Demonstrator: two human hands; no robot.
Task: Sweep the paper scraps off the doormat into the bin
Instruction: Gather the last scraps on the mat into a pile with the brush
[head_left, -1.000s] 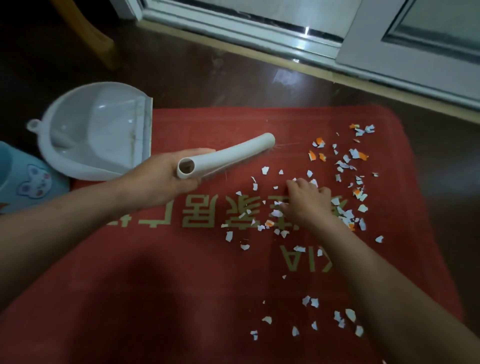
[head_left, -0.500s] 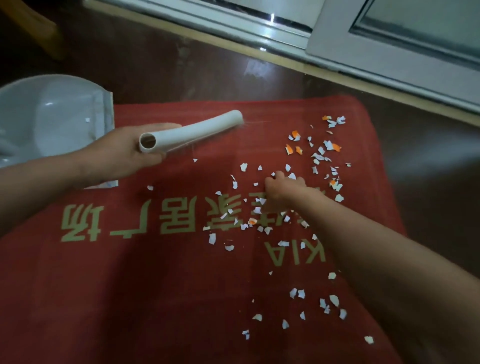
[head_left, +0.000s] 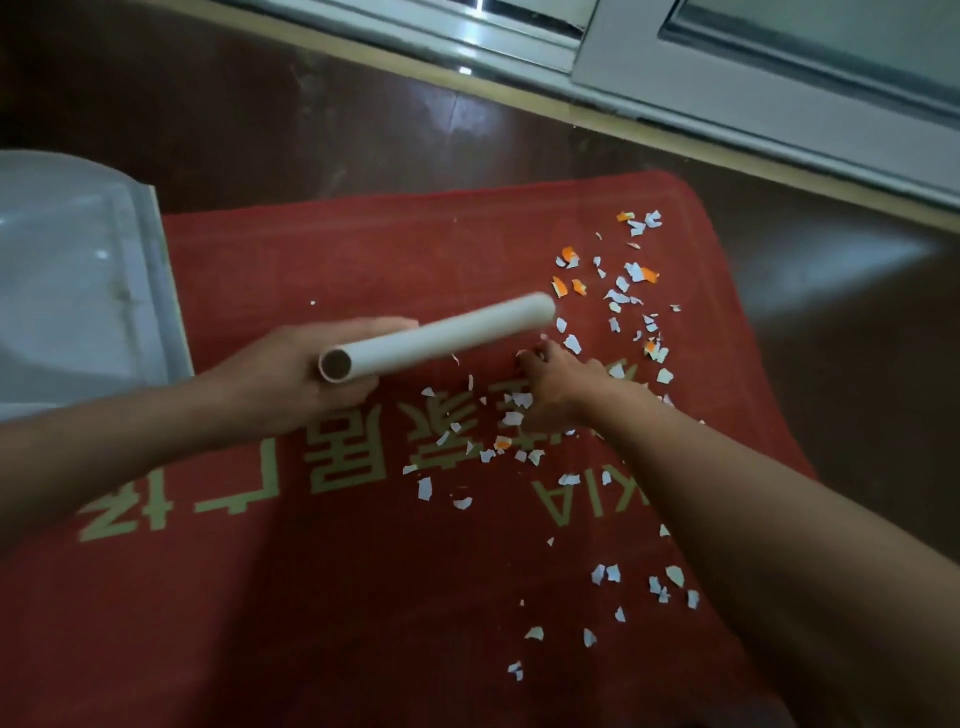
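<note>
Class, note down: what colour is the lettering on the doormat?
Pale gold lettering on the red doormat, shown best in the head view.

Red doormat (head_left: 363, 623), gold lettering; white and orange scraps (head_left: 618, 291)

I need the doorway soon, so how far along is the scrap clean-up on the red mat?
Done: little visible; no pile shows in the dustpan. In hand: the left hand grips the white handle above the doormat; the right hand touches the mat among paper scraps. Left: scraps lie scattered across the mat's right side; no bin in view.
</note>
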